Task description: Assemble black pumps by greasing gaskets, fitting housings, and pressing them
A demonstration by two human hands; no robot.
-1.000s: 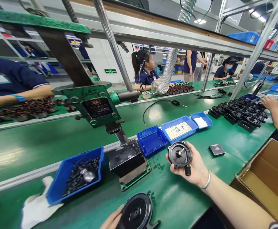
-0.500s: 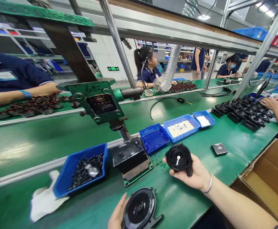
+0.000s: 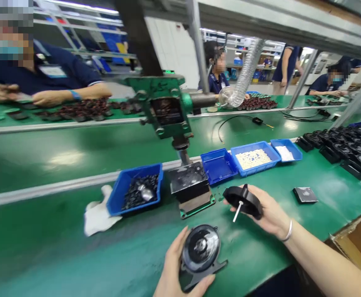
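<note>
My left hand [image 3: 174, 264] grips a round black plastic housing [image 3: 201, 249] by its edge near the front of the bench; its glossy dished face points up, and a flat bracket sticks out at its lower side. In my right hand [image 3: 271, 212] is a round black plastic cover [image 3: 245, 201], tilted so its hollow side faces down and toward the housing. A thin white shaft [image 3: 238, 211] juts from the cover's middle. The two parts are apart, the cover higher and to the right. Behind them stands the black block of a green press [image 3: 190, 181].
A blue bin of small black parts [image 3: 140, 192] and a white glove [image 3: 100, 214] lie left. Blue trays [image 3: 219, 167] line the back, one holding cream-coloured pieces [image 3: 253, 159]. A black block [image 3: 305, 195], black housings [image 3: 354, 150] and a cardboard box [image 3: 358, 239] are right. Co-workers sit opposite.
My right hand has tipped the cover from facing me to facing downward. My left hand has brought the housing further into view. The camera view has swung left.
</note>
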